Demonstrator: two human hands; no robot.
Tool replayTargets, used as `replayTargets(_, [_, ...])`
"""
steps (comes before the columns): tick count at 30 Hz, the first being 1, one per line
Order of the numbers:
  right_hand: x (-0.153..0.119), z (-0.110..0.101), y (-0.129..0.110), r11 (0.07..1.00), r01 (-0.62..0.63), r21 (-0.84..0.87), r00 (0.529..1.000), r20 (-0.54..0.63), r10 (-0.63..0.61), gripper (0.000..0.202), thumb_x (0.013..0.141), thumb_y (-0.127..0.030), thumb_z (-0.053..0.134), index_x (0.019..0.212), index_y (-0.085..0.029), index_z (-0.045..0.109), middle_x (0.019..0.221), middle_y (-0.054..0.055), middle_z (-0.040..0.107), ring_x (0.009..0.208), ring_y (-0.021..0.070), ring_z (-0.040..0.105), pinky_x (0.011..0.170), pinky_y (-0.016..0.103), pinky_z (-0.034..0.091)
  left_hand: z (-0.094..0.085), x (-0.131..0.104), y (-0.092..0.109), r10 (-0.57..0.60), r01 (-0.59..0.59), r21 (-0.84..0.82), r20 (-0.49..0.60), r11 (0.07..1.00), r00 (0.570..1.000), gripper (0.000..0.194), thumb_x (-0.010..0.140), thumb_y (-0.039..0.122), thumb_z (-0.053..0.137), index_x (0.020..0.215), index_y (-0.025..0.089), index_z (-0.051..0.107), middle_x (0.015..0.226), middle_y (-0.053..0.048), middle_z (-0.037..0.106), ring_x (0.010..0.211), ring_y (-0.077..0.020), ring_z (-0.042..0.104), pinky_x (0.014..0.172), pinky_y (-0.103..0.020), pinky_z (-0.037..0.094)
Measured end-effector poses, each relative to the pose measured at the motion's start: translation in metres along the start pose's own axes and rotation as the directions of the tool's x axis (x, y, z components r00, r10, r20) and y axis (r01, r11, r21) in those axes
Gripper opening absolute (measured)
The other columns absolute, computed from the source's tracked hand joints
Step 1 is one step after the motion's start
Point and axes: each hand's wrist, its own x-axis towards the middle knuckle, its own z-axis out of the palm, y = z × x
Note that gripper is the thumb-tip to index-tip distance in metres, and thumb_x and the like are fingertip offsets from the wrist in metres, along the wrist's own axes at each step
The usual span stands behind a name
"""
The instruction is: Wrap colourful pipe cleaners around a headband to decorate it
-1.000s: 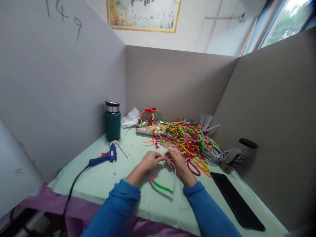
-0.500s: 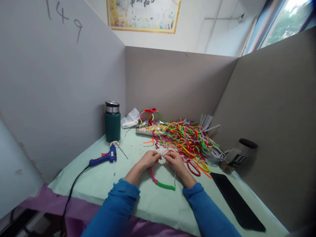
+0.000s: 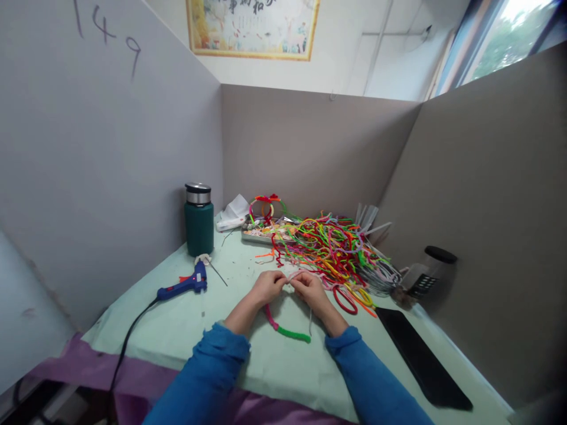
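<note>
My left hand point(image 3: 269, 287) and my right hand point(image 3: 310, 290) meet above the middle of the table, fingertips pinched close together. Between them runs a pale pink pipe cleaner point(image 3: 302, 272), gripped by both. A curved band wrapped in magenta and green point(image 3: 292, 334) hangs down below my left hand, its green end toward the right. A thin grey strand point(image 3: 310, 323) dangles under my right hand. My fingers hide where these pieces join.
A large tangle of coloured pipe cleaners point(image 3: 332, 242) lies behind my hands, beside a metal tray point(image 3: 257, 238). At left are a blue glue gun point(image 3: 181, 287) and green bottle point(image 3: 199, 227). A black flat object point(image 3: 423, 357) and clear jar point(image 3: 427, 274) are at right.
The pale pink pipe cleaner lies a little differently between my fingertips, showing more above my right hand. The whole view has shifted slightly; both hands keep their pinch.
</note>
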Motion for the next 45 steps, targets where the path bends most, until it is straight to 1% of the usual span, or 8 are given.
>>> replayTargets(5, [0.000, 0.000, -0.005, 0.998, -0.028, 0.065, 0.998, 0.055, 0.024, 0.024, 0.070, -0.040, 0.067, 0.078, -0.018, 0.061, 0.054, -0.005, 0.051, 0.041, 0.0076, 0.037, 0.040, 0.022, 0.025, -0.001, 0.001, 0.001, -0.054, 0.056, -0.099, 0.024, 0.993, 0.998, 0.027, 0.078, 0.029, 0.045, 0.072, 0.012, 0.065, 0.059, 0.000, 0.052, 0.057, -0.0106, 0.042, 0.053, -0.021, 0.030])
replayTargets(13, [0.003, -0.007, 0.002, 0.971, 0.001, 0.239, 0.999, -0.051, 0.011, 0.026, 0.067, -0.042, 0.070, 0.076, -0.019, 0.061, 0.061, -0.003, 0.054, 0.052, 0.0102, 0.043, 0.049, 0.023, 0.032, 0.004, -0.002, 0.001, -0.140, 0.184, -0.244, 0.189, 0.952, 0.972, 0.031, 0.079, 0.035, 0.045, 0.077, 0.011, 0.064, 0.051, 0.004, 0.039, 0.047, -0.0078, 0.032, 0.047, -0.021, 0.026])
replayTargets(17, [0.003, -0.007, 0.002, 0.952, 0.011, 0.307, 0.998, -0.060, 0.008, 0.024, 0.068, -0.038, 0.070, 0.069, -0.019, 0.057, 0.058, -0.004, 0.049, 0.051, 0.0090, 0.039, 0.048, 0.023, 0.031, 0.003, -0.003, 0.004, -0.061, 0.097, -0.206, 0.174, 0.974, 0.983, 0.034, 0.079, 0.039, 0.047, 0.076, 0.011, 0.067, 0.056, 0.001, 0.050, 0.054, -0.0099, 0.040, 0.051, -0.021, 0.031])
replayTargets(25, [0.004, -0.010, 0.001, 0.978, 0.019, 0.207, 0.993, -0.121, 0.006, 0.030, 0.068, -0.040, 0.067, 0.057, -0.018, 0.050, 0.048, -0.006, 0.039, 0.045, 0.0081, 0.032, 0.045, 0.024, 0.024, -0.001, -0.006, 0.011, 0.106, -0.078, -0.174, 0.156, 0.982, 0.982, 0.035, 0.082, 0.040, 0.045, 0.077, 0.013, 0.065, 0.067, -0.001, 0.057, 0.064, -0.0120, 0.046, 0.059, -0.021, 0.035])
replayTargets(30, [0.001, -0.010, -0.004, 0.988, -0.017, 0.152, 0.999, -0.030, 0.022, 0.026, 0.070, -0.039, 0.065, 0.060, -0.017, 0.055, 0.048, -0.004, 0.044, 0.044, 0.0087, 0.035, 0.045, 0.024, 0.025, -0.003, -0.007, 0.015, 0.173, -0.164, -0.122, 0.063, 0.979, 0.983, 0.032, 0.086, 0.036, 0.041, 0.076, 0.014, 0.062, 0.070, -0.001, 0.058, 0.067, -0.0120, 0.048, 0.064, -0.021, 0.036])
replayTargets(36, [-0.004, -0.011, -0.008, 0.988, -0.023, 0.156, 0.992, 0.129, 0.003, 0.029, 0.071, -0.039, 0.066, 0.058, -0.018, 0.052, 0.048, -0.005, 0.044, 0.045, 0.0086, 0.036, 0.046, 0.024, 0.025, 0.000, -0.003, 0.009, 0.115, -0.121, -0.073, -0.080, 0.990, 0.990, 0.029, 0.087, 0.033, 0.039, 0.077, 0.015, 0.059, 0.073, -0.002, 0.058, 0.070, -0.0132, 0.050, 0.066, -0.023, 0.038])
replayTargets(41, [-0.008, -0.011, -0.013, 0.991, -0.057, 0.124, 0.971, 0.236, 0.026, 0.029, 0.073, -0.041, 0.066, 0.060, -0.017, 0.053, 0.052, -0.004, 0.045, 0.049, 0.0093, 0.038, 0.048, 0.023, 0.026, 0.001, -0.001, 0.006, 0.121, -0.134, -0.151, -0.093, 0.979, 0.988, 0.024, 0.086, 0.030, 0.040, 0.089, 0.017, 0.060, 0.086, -0.003, 0.063, 0.081, -0.0142, 0.055, 0.076, -0.023, 0.041])
replayTargets(45, [-0.006, -0.010, -0.012, 0.967, -0.111, 0.228, 0.964, 0.263, 0.049, 0.029, 0.071, -0.043, 0.067, 0.064, -0.017, 0.056, 0.057, -0.003, 0.044, 0.051, 0.0089, 0.036, 0.048, 0.023, 0.027, 0.001, -0.001, 0.007, 0.124, -0.137, -0.162, -0.087, 0.977, 0.988, 0.024, 0.085, 0.028, 0.041, 0.087, 0.016, 0.062, 0.081, -0.002, 0.063, 0.078, -0.0135, 0.055, 0.074, -0.023, 0.041])
